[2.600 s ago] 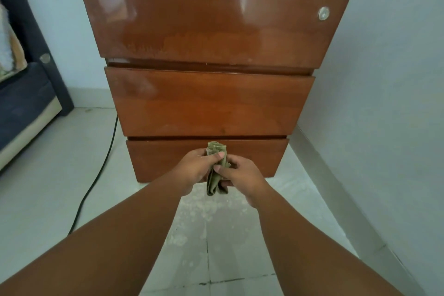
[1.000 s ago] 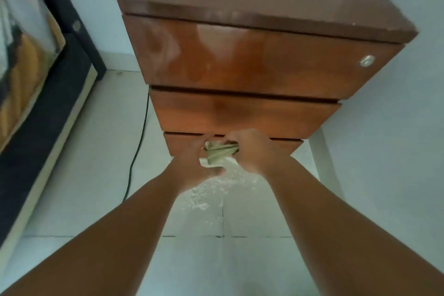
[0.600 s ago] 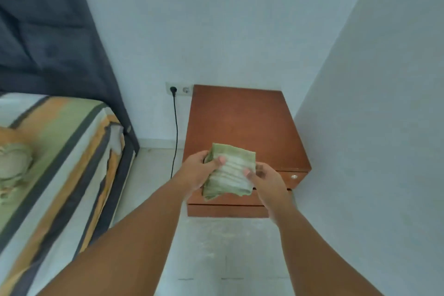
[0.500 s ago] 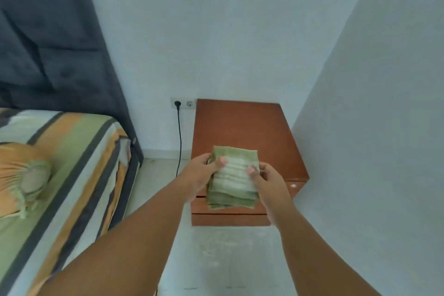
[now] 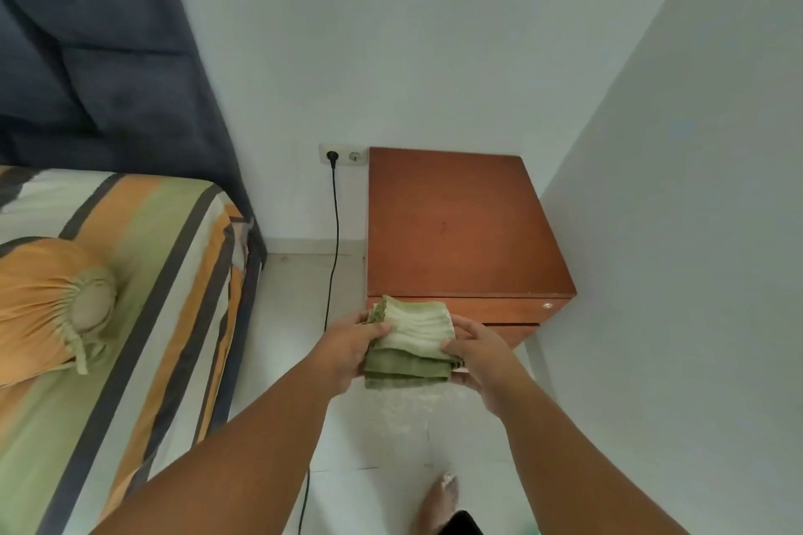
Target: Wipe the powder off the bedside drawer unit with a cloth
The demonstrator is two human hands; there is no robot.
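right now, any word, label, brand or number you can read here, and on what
None: no text is readable in this view.
The green cloth shows only stripes, the drawer unit is plain wood, the wall socket bears no legible marking, and the bed cover has only coloured bands.

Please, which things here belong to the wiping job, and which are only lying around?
For the job: folded green cloth, held by left hand and right hand; brown drawer unit.
Not part of it: striped bed, orange bolster, black cable, wall socket.
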